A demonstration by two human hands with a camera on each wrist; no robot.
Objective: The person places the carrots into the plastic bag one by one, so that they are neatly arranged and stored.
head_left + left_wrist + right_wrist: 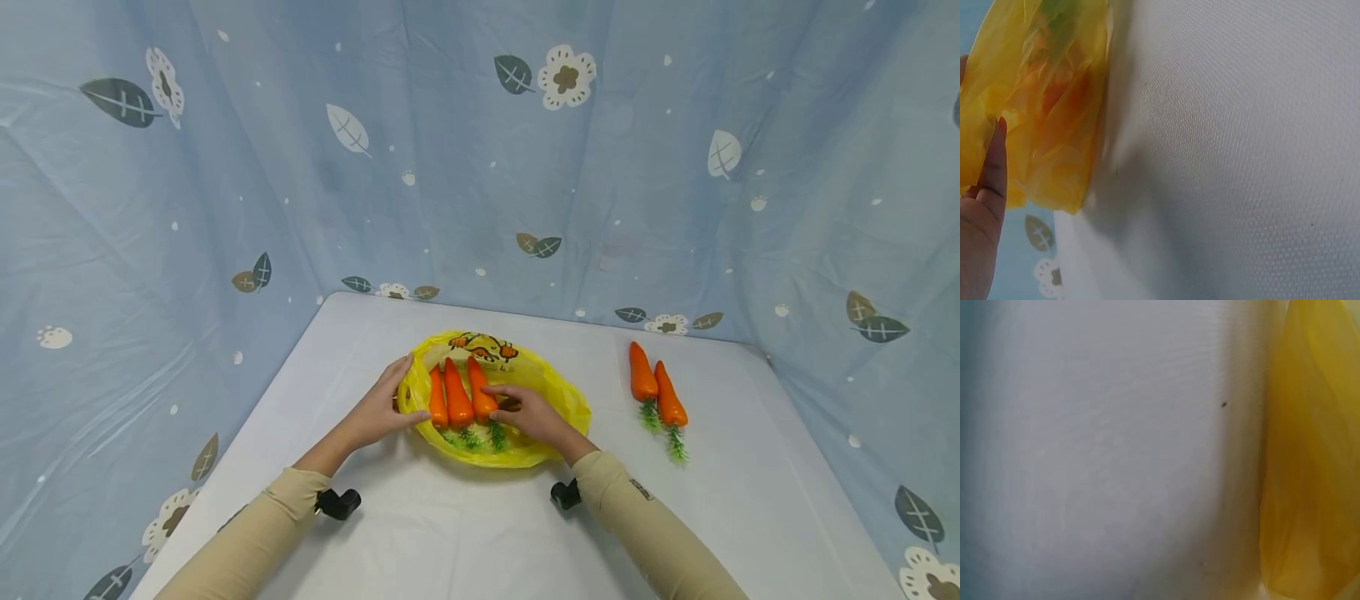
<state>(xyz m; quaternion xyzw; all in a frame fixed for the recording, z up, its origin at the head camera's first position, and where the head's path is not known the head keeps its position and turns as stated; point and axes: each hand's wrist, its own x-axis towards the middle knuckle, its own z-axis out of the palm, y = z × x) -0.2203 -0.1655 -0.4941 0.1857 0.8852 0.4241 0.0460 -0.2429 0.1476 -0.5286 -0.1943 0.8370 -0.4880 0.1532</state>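
Where the white worktop point(465, 533) meets the blue curtain point(450, 167), its back edge runs between two corners, and our yellow bag point(573, 408) lies open in front of that edge, nearer the back left corner. White surface stretches forward from the bag between our forearms, and more of it separates the bag from two loose carrots point(642, 375), which lie side by side towards the back right corner.

Thin, crinkled and translucent, the bag has a printed figure on its far inner wall. Inside its left half we see three orange carrots point(457, 398) in a row, tips to the back edge, feathery green tops to the front.

With our left hand point(380, 412) we grip the bag's left rim, thumb over the inner side, fingers outside. With our right hand point(534, 414), inside the bag, we pinch the rightmost carrot point(477, 379) of the row by its thick end, finger and thumb only slightly spread.
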